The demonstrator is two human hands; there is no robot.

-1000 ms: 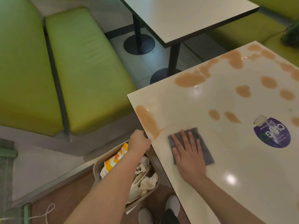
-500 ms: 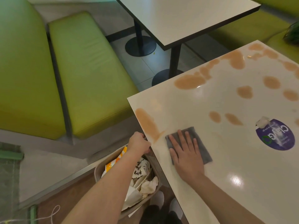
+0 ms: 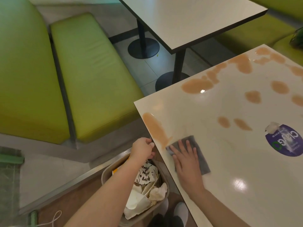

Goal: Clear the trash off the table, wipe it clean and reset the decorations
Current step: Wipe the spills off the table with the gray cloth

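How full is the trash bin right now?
Nearly full: crumpled paper and wrappers reach close to the rim of the trash bin beside the table.

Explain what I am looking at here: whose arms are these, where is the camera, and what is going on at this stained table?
No machine here: these are a person's two bare arms, filmed by a wide-angle camera worn on the head, looking forward and down. The right hand lies flat, fingers straight, pressing a grey cloth onto the pale table, beside a long orange spill near the edge. More orange puddles dot the far side, and a round purple sticker sits on the tabletop. The left hand is curled at the table's edge above a beige bin full of crumpled paper trash; what its grip holds I cannot tell. Green benches and another table stand behind.
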